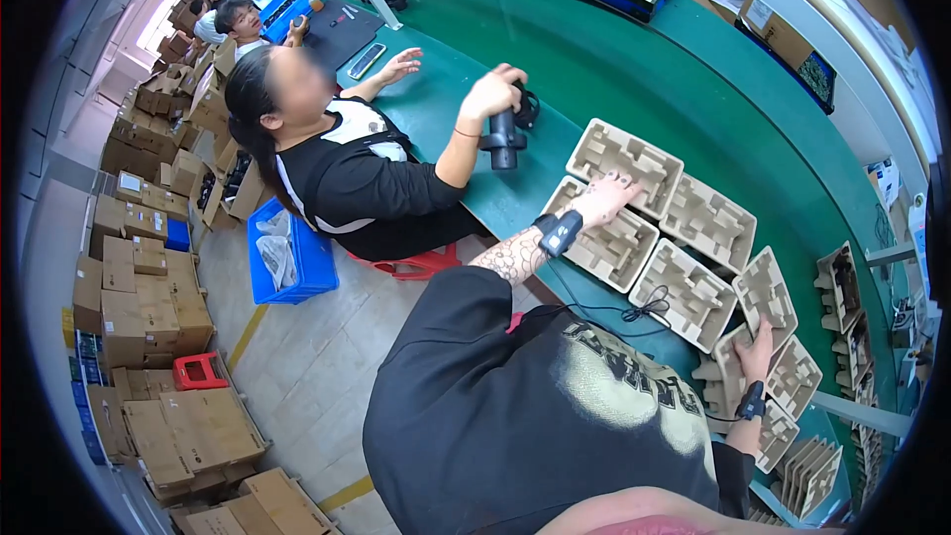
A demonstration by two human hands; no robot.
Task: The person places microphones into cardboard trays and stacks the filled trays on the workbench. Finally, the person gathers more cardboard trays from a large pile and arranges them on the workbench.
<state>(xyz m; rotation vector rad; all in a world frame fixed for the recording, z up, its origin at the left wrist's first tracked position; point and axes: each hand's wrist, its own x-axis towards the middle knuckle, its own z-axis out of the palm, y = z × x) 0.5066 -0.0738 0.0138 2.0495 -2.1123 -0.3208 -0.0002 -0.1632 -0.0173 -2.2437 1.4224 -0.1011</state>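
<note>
Trays (708,223) of molded pulp are lying side by side on the green tabletop (733,129). Left hand (606,200) is extending over the two leftmost trays, fingers apart. Right hand (758,352) is touching a tray at the right end; whether it is gripping cannot be told. Black cable (649,308) is lying coiled partly over one near-row tray. Co-worker's hand (493,94) is holding a black cylindrical device (504,144) left of the trays. Nested trays (807,476) are standing near the right hand.

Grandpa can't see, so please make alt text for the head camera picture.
A person's left hand and right hand are on beige moulded trays on a green table; nearby, a seated co-worker holds a black cylindrical part.
</note>
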